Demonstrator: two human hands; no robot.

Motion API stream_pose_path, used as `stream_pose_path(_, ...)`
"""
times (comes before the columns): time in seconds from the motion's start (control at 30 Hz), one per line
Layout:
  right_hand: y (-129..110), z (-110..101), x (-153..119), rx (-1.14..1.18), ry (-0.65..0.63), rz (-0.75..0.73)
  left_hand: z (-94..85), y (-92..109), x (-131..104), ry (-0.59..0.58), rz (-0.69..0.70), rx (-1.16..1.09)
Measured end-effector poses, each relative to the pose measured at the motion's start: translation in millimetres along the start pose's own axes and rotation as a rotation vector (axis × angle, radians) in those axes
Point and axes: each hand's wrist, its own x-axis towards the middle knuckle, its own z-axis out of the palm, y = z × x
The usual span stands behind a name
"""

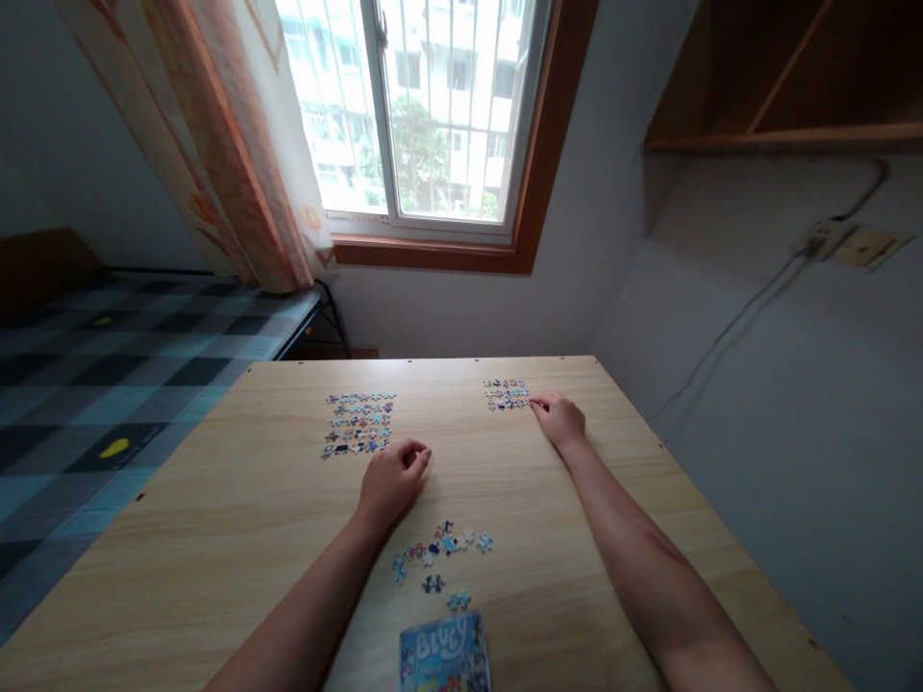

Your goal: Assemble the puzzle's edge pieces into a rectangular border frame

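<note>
Two blocks of small jigsaw pieces lie in rows on the wooden table [274, 519]. Beside the lower right corner of the left block [361, 418] is my left hand [395, 473], its fingers curled in; whatever they may hold is hidden. At the right edge of the smaller right block [507, 394], my right hand [561, 419] pinches a puzzle piece at its fingertips, low over the table. Nearer to me, several loose puzzle pieces [448, 545] are scattered between my forearms. A blue puzzle box [445, 655] marked "Bluey" is at the bottom of the view, partly cut off.
Behind the table are a wall and a barred window [447, 115] with an orange curtain [223, 144]. A bed with a checked cover [144, 356] stands at the left. A wooden shelf [785, 139] and a socket with a cable [826, 240] are on the right wall.
</note>
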Motion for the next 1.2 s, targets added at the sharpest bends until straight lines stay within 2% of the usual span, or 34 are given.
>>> stream_pose_path(0.4,9,6,1,0.058,0.041,-0.072,-0.2,0,0,0.001,-0.009,-0.005)
stream_pose_path(0.57,11,6,1,0.095,0.104,-0.072,0.5,-2,0,0.013,0.003,-0.013)
stream_pose_path(0.83,4,-6,-6,0.153,0.144,-0.093,3.3,-3,0,0.036,0.004,-0.015)
stream_pose_path(0.9,-6,-12,-9,0.177,0.094,-0.149,4.2,-2,-1,0.038,0.011,-0.024)
stream_pose_path(0.97,-23,-20,-14,0.212,-0.011,-0.26,5.1,-2,-1,0.04,0.011,-0.033)
stream_pose_path(1.0,-34,-24,-18,0.234,-0.087,-0.339,5.5,-2,-1,0.043,0.008,-0.037)
stream_pose_path(1.07,-60,-34,-32,0.301,-0.349,-0.6,6.0,-2,-1,0.052,0.007,-0.045)
stream_pose_path(1.1,-73,-39,-41,0.32,-0.461,-0.685,6.1,-2,-2,0.057,0.009,-0.048)
stream_pose_path(1.2,-112,-52,-73,0.321,-0.664,-0.878,6.2,-1,-2,0.078,0.023,-0.06)
